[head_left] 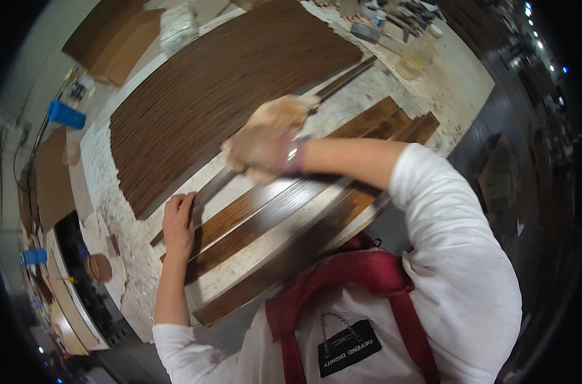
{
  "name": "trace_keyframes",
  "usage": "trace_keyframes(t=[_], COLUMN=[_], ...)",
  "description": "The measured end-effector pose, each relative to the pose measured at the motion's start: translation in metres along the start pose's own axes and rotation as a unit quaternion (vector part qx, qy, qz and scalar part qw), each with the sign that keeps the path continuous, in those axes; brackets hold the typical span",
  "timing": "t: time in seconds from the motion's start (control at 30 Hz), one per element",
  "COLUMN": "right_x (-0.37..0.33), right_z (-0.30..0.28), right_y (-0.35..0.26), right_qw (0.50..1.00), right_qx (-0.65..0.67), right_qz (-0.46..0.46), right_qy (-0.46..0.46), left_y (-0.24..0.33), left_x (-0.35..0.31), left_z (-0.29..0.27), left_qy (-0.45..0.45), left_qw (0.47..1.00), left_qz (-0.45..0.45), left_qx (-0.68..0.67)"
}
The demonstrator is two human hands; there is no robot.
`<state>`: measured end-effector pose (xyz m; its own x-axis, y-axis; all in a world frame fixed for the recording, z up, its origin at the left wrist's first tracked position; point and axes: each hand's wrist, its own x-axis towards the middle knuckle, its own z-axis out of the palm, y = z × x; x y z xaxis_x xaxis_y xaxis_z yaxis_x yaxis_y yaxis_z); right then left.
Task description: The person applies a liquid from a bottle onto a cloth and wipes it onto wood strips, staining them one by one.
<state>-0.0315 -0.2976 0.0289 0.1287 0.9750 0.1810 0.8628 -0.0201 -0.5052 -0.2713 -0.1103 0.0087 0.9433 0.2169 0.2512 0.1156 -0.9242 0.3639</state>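
Observation:
My right hand, blurred by motion, grips a tan cloth over a narrow dark wooden strip. The cloth and hand hide the middle of that strip. Near its lower left end my left hand is closed on the strip, thumb and fingers along its edges. Just nearer to me lie several brown wooden boards, side by side and slanting the same way; some have a glossy sheen. Beyond the strip is a large dark brown panel with a ridged face and stepped ends.
A pale, stained worktable carries everything. At the far right stand a jar of yellowish liquid and cluttered small tools. An open cardboard box, a blue container and a round brown tub lie to the left.

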Motion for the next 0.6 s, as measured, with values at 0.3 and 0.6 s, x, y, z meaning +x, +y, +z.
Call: trace_keyframes(t=[0.3, 0.6], right_x=[-0.081, -0.095], right_z=[-0.058, -0.058], right_y=[0.144, 0.143], right_qw=[0.975, 0.965], right_qx=[-0.147, -0.102], right_qz=[0.160, 0.239], right_qy=[0.050, 0.015], left_y=[-0.037, -0.029], left_x=[0.002, -0.011], left_z=[0.018, 0.016], left_qy=[-0.088, -0.122], left_qw=[0.991, 0.984], left_qz=[-0.087, -0.127], left_qx=[-0.044, -0.025])
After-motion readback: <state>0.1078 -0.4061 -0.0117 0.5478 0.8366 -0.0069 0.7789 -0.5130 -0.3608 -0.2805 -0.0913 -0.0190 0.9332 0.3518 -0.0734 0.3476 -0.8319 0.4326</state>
